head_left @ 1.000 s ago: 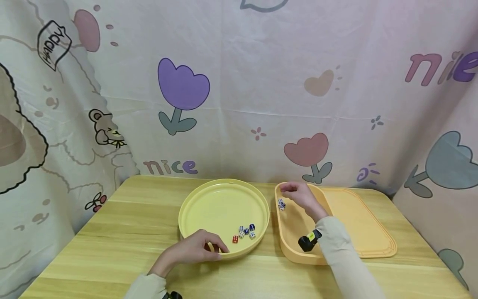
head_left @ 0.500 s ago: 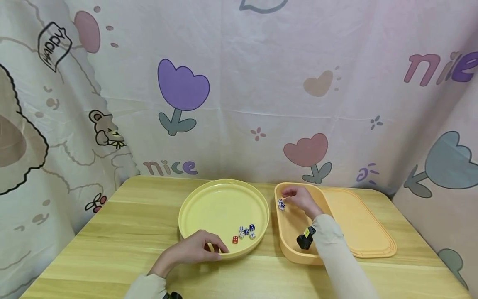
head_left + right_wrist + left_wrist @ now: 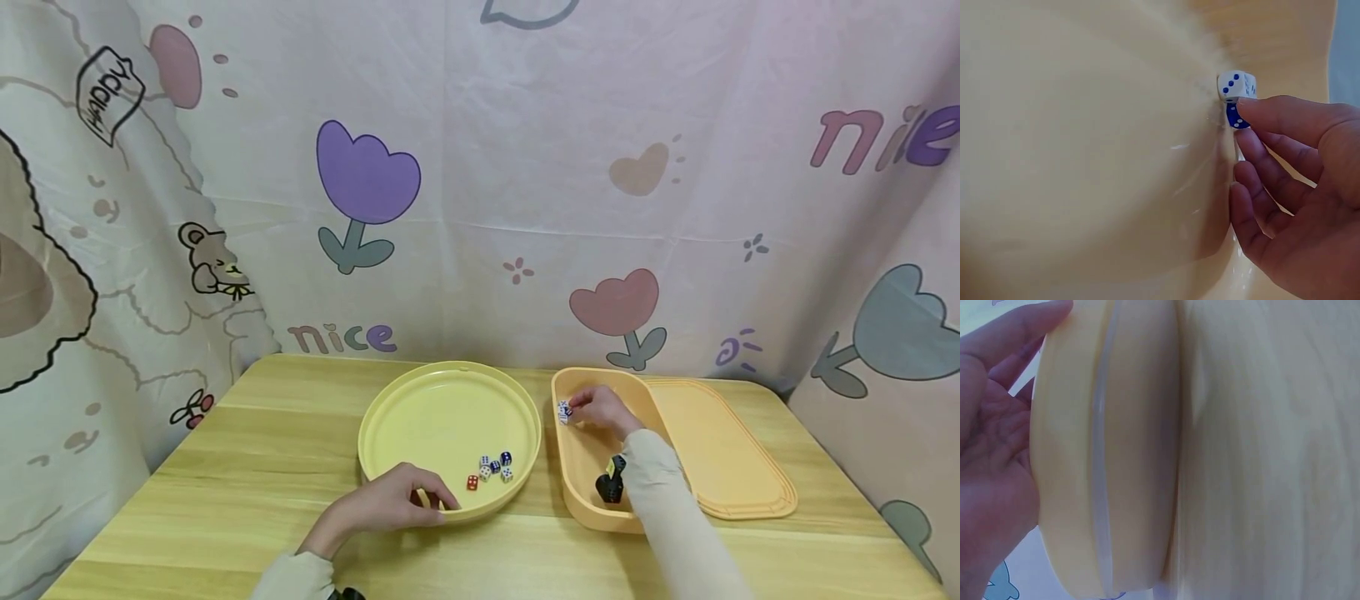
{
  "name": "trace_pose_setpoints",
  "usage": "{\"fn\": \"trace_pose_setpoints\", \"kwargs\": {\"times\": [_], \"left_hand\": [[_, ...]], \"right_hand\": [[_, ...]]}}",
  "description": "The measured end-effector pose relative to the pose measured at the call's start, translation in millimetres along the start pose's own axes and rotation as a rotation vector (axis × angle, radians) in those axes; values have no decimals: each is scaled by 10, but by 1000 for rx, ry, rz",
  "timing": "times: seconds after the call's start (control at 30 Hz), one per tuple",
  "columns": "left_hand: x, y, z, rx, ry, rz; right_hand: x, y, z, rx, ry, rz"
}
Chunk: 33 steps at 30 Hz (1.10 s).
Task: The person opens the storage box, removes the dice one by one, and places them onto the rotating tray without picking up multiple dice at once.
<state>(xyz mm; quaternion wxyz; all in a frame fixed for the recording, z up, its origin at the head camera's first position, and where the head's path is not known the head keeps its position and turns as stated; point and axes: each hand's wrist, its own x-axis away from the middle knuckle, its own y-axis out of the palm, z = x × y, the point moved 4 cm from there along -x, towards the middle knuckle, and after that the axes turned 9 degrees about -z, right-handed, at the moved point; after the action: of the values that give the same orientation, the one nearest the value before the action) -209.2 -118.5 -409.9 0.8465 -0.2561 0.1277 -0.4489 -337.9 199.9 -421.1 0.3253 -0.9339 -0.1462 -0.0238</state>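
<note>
My left hand (image 3: 393,500) holds the near rim of a round yellow tray (image 3: 435,433), thumb and fingers on the rim. Inside the tray, near its front right, lie a red die (image 3: 472,482) and several white and dark blue dice (image 3: 495,467). My right hand (image 3: 606,408) is inside an orange oblong box (image 3: 588,454), at its left wall. In the right wrist view, its thumb and finger pinch a dark blue die (image 3: 1234,119). A white die (image 3: 1232,84) with blue pips sits right against it, part of a small cluster of dice (image 3: 564,412) by the wall.
A flat orange lid (image 3: 731,446) lies to the right of the box. Both containers stand on a wood-grain table (image 3: 262,467). Behind the table hangs a printed curtain (image 3: 480,167).
My right hand has come down and toward me inside the box, reaching the dice at the left wall. The left hand and the dice in the tray have stayed put.
</note>
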Motion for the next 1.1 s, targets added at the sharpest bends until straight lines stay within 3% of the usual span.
{"fn": "trace_pose_setpoints", "kwargs": {"times": [0.4, 0.83, 1.0, 1.1], "left_hand": [[16, 0, 12, 3, 7, 2], [13, 5, 11, 3, 9, 3], [9, 3, 17, 0, 7, 5], [5, 1, 21, 3, 4, 3]], "right_hand": [[-69, 68, 9, 116, 20, -32], [-43, 48, 7, 161, -68, -59], [-30, 22, 15, 124, -44, -54], [-17, -14, 18, 47, -18, -47]]}}
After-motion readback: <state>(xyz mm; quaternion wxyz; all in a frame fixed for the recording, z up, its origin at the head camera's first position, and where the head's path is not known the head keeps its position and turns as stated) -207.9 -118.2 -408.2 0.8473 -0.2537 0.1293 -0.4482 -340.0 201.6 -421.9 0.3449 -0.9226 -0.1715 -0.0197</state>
